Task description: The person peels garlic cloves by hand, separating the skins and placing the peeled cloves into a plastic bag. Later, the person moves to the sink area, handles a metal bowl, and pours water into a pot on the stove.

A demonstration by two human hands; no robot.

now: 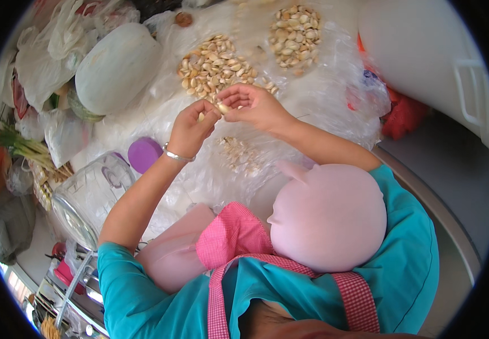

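Observation:
Both my hands meet over a plastic sheet. My right hand pinches a pale garlic clove between thumb and fingers. My left hand, with a silver bangle at its wrist, touches the near side of that clove; another pale clove shows within its curled fingers. Just beyond the fingertips lies a heap of unpeeled garlic cloves. Farther right is a second heap of cloves. Papery garlic skins are scattered on the plastic between my forearms.
A pale wax gourd lies at the upper left beside plastic bags. Left of my forearm are a large clear jar, a purple lid and scallions. A pink plush toy rests against me. A white container stands right.

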